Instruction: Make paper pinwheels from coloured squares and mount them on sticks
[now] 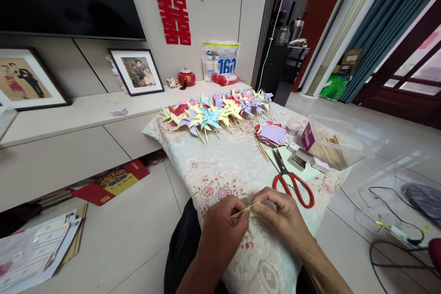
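Observation:
Close to my lap, my left hand [223, 229] and my right hand [281, 215] meet over the flowered tablecloth [220, 177]. Between their fingertips is a small piece of pale yellow paper [248, 208], seen nearly edge-on and pinched from both sides. My fingers cover most of it, so its full shape is hidden. Just beyond my right hand lie scissors [283, 170] with red handles, blades pointing away. Past them is a stack of coloured paper pieces [272, 134], purple on top, beside a few thin wooden sticks [262, 150].
Many paper pinwheels [211, 118] on sticks cover the table's far end. On the right are a small box of metal pins [298, 161], a round clear tub [294, 126] and a plastic container [339, 154] with sticks. A cabinet [79, 105] with framed photos stands behind left. Cables [392, 206] cross the floor.

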Tool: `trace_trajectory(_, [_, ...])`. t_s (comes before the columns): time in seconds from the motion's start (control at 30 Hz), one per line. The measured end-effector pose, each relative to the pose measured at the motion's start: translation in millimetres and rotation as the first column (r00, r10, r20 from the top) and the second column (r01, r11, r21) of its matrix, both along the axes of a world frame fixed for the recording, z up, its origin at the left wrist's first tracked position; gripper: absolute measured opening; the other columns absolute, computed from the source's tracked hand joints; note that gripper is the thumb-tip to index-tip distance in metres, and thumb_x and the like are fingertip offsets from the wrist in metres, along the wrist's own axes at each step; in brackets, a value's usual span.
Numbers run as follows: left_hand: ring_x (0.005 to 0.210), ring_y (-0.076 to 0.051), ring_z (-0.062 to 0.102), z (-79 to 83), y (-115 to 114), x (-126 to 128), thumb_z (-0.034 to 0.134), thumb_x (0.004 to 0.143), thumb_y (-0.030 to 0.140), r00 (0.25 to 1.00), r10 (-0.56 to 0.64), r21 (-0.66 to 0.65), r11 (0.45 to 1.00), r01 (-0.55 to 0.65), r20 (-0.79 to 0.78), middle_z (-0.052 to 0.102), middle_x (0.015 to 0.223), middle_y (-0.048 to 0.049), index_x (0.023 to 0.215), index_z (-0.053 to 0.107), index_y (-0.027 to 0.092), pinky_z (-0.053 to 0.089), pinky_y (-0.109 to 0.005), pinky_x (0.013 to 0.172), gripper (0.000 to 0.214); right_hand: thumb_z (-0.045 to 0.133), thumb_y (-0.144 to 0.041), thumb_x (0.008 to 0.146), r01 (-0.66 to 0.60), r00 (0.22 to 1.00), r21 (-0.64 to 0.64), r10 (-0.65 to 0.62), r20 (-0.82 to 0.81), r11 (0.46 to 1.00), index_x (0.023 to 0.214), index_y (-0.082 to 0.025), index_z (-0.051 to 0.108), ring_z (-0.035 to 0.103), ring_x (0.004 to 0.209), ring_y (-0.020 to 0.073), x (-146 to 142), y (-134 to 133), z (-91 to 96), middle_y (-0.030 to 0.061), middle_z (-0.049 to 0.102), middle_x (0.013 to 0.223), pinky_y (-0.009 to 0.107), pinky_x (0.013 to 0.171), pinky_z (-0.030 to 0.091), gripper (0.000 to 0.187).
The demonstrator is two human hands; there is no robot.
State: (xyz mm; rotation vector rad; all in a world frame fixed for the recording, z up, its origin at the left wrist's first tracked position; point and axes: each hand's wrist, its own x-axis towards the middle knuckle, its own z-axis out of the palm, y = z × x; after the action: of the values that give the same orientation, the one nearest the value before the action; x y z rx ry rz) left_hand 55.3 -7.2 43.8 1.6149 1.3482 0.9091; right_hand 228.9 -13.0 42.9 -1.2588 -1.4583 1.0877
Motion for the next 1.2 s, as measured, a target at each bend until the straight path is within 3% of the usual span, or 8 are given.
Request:
trace_trajectory(0.17, [0.058,-0.016,0.056,0.6,-1,-1,0.063,0.080,0.033,0.983,0.060,-0.096,0.994,-0.044,0.172,0.063,0.061,0.0003,0.069,0.066,0.020,0.043,-0.026,0.057,0.017,0.076,-0.041,0.081,0.081,0.984,-0.079,-0.093,-0.155,0.994,0.073,-0.019,0.070,0.057,0.071,0.0175,0,-1,-5.9,0.0018,0.066,0.072,0.029,0.067,0.044,0.024])
trace_trajectory(0.27, [0.060,-0.017,0.057,-2.0,-1,-3,0.065,0.078,0.031,0.980,0.069,-0.092,0.994,-0.052,0.189,0.064,0.061,-0.0002,0.065,0.067,0.020,0.044,-0.026,0.059,0.017,0.076,-0.043,0.080,0.083,0.981,-0.107,-0.100,-0.165,0.991,0.076,-0.019,0.071,0.055,0.068,0.0170,1,-3,-10.7,0.0021,0.065,0.070,0.029,0.064,0.042,0.025])
trace_trajectory(0.43, [0.060,-0.016,0.057,-16.4,-3,-2,0.068,0.077,0.030,0.957,0.035,-0.164,0.986,0.014,0.289,0.066,0.065,0.0000,0.074,0.068,0.019,0.043,-0.025,0.058,0.011,0.077,-0.045,0.076,0.129,0.971,-0.126,-0.151,-0.184,0.984,0.068,-0.018,0.066,0.052,0.065,0.0159,-1,-4,-10.3,0.0008,0.061,0.065,0.028,0.062,0.040,0.030])
trace_trajectory(0.57, [0.056,-0.013,0.052,-26.8,-4,1,0.072,0.075,0.031,0.894,0.095,-0.265,0.964,0.028,0.438,0.062,0.060,0.0021,0.071,0.066,0.018,0.041,-0.024,0.055,0.015,0.075,-0.052,0.076,0.063,0.973,-0.196,-0.104,-0.205,0.979,0.075,-0.018,0.066,0.049,0.059,0.0141,-6,-5,-8.5,-0.0005,0.059,0.064,0.027,0.057,0.037,0.035])
trace_trajectory(0.63, [0.056,-0.013,0.052,-29.0,-4,2,0.074,0.073,0.032,0.855,0.155,-0.323,0.946,0.016,0.495,0.062,0.058,0.0021,0.069,0.064,0.018,0.041,-0.024,0.055,0.018,0.074,-0.052,0.078,0.029,0.979,-0.203,-0.069,-0.190,0.979,0.079,-0.018,0.067,0.049,0.060,0.0140,-7,-7,-10.3,-0.0004,0.059,0.066,0.027,0.058,0.037,0.034])
trace_trajectory(0.73, [0.055,-0.012,0.052,-30.2,-4,3,0.077,0.070,0.033,0.797,0.215,-0.400,0.916,0.037,0.565,0.062,0.057,0.0025,0.069,0.062,0.017,0.041,-0.023,0.056,0.022,0.074,-0.051,0.079,0.065,0.982,-0.217,-0.101,-0.162,0.974,0.072,-0.018,0.063,0.042,0.056,0.0120,-6,-10,-14.8,-0.0033,0.051,0.060,0.026,0.054,0.032,0.035])
trace_trajectory(1.0, [0.055,-0.010,0.053,-28.5,-9,5,0.080,0.067,0.031,0.694,0.295,-0.439,0.898,0.034,0.657,0.062,0.057,0.0043,0.067,0.063,0.017,0.041,-0.022,0.057,0.022,0.068,-0.052,0.084,0.019,0.995,-0.209,-0.038,-0.090,0.978,0.075,-0.018,0.061,0.039,0.058,0.0118,-6,-12,-13.8,-0.0037,0.048,0.061,0.025,0.055,0.030,0.036])
trace_trajectory(1.2, [0.053,-0.011,0.054,-29.8,-8,3,0.082,0.066,0.032,0.722,0.290,-0.464,0.885,0.049,0.629,0.065,0.056,0.0037,0.078,0.066,0.018,0.041,-0.022,0.055,0.025,0.063,-0.051,0.086,0.067,0.997,-0.158,-0.061,0.042,0.985,0.068,-0.019,0.057,0.036,0.058,0.0122,-8,-15,-8.5,-0.0042,0.042,0.060,0.026,0.054,0.028,0.037])
